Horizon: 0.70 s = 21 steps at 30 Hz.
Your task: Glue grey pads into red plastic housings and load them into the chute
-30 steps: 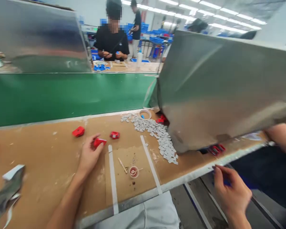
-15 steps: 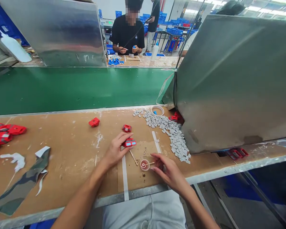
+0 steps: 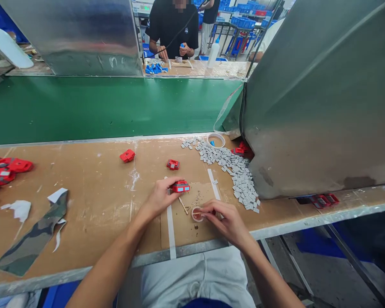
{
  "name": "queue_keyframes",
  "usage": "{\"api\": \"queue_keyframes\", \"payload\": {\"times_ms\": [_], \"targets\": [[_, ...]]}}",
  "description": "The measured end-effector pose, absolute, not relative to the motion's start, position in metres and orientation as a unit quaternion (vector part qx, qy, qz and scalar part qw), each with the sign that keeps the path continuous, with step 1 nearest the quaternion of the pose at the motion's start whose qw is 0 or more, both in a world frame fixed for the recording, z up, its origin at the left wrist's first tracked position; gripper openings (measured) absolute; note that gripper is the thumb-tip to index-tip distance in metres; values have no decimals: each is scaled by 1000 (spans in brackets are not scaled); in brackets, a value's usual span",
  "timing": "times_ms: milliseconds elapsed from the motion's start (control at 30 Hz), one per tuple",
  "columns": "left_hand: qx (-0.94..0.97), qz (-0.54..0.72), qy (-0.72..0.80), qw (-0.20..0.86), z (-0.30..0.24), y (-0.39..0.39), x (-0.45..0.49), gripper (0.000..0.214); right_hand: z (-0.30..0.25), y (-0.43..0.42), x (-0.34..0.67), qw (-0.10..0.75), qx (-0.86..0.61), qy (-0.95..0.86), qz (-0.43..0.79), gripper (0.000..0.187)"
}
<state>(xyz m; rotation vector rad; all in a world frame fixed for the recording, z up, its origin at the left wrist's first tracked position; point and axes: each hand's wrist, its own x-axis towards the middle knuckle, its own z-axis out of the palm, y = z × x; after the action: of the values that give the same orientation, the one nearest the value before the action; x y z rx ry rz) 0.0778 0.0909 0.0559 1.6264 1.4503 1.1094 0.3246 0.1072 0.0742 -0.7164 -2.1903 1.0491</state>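
My left hand [image 3: 158, 197] grips a small red toy vehicle part [image 3: 181, 186] with light blue window-like panels, held just above the table. The fingers of my right hand [image 3: 226, 219] are pinched on a thin stick [image 3: 198, 213], whose far end is in a small round cup [image 3: 193, 218] of reddish look. Between the hands a second thin stick [image 3: 183, 206] lies on the table, beside dark drops. Another red part [image 3: 173, 164] rests just beyond my left hand, and one more red part [image 3: 127, 155] sits farther left.
Many small grey tiles [image 3: 244, 184] spread at the right, near a tape roll [image 3: 216, 135] and a large metal panel [image 3: 314, 119]. Red parts [image 3: 6, 171] pile up at the far left, behind a camouflage strip [image 3: 35, 239]. Across the green belt [image 3: 115, 107] a co-worker [image 3: 171, 32] handles small items.
My right hand has closed its fingers on the stick in the cup; before, they were spread around it. My left hand keeps the red part, slightly turned. The view has tilted down a little.
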Motion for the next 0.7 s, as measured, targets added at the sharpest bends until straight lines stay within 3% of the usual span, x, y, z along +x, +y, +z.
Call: {"api": "queue_keyframes", "payload": {"times_ms": [333,700], "targets": [[608,420,567,364,54,93,79,28,74,105,316,394,-277,-820,309,18],[543,447,566,430,51,95,80,39,54,107,334,379,-406,-658,508,32]]}}
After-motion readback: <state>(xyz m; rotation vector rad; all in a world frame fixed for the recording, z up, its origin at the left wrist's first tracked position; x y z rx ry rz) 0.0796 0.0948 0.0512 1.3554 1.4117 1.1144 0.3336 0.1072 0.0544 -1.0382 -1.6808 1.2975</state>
